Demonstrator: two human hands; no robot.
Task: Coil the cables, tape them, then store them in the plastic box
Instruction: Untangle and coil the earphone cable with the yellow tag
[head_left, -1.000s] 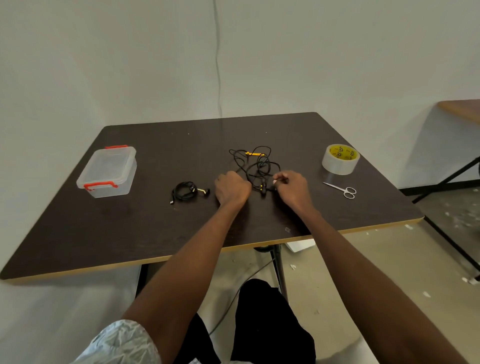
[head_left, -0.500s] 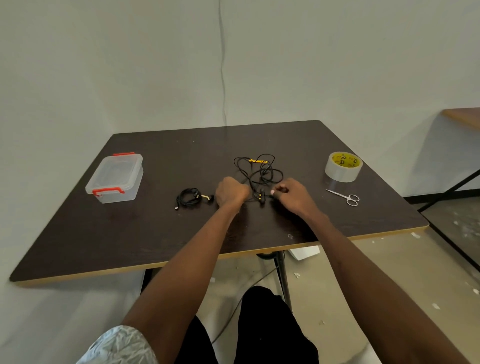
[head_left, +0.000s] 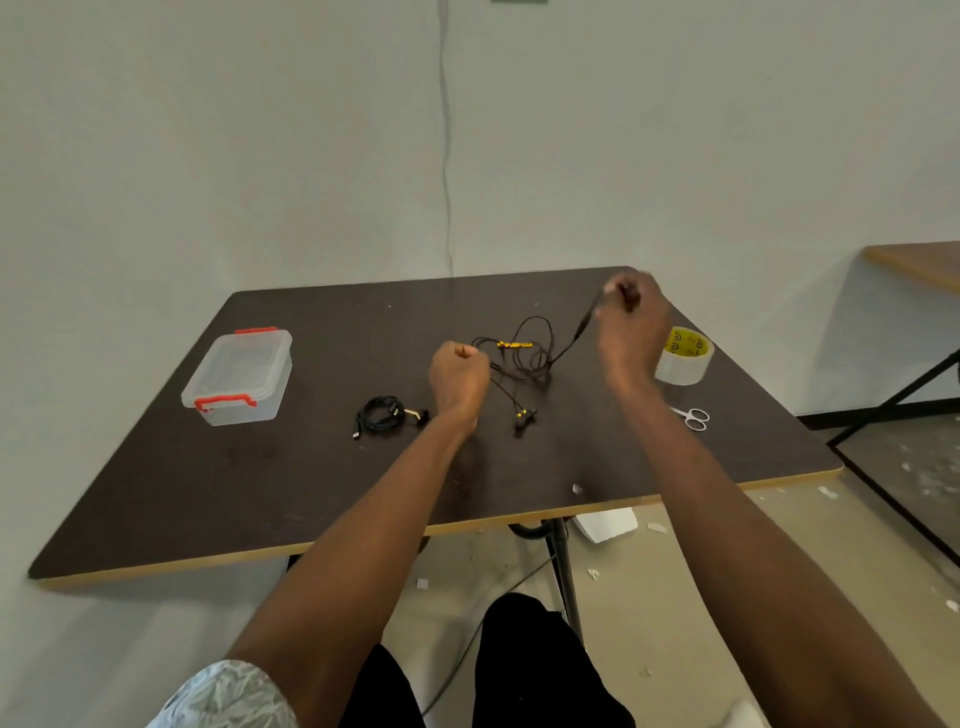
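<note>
Black loose cable (head_left: 530, 358) pinched in raised right hand (head_left: 631, 325), left hand (head_left: 460, 376) fisted on its other end (grip hidden), dark counter (head_left: 311, 467), coiled cable (head_left: 382, 413) beside.

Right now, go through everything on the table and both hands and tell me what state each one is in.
Plastic box: lid on, red latches down.
Coiled black cable: bundled, lying on the table; tape not discernible.
Loose earphone cable: uncoiled, one end lifted.
Tape roll: flat on the table, untouched.
Scissors: lying closed.
Left hand: fist gripping the cable.
Right hand: raised, pinching the cable end.
</note>
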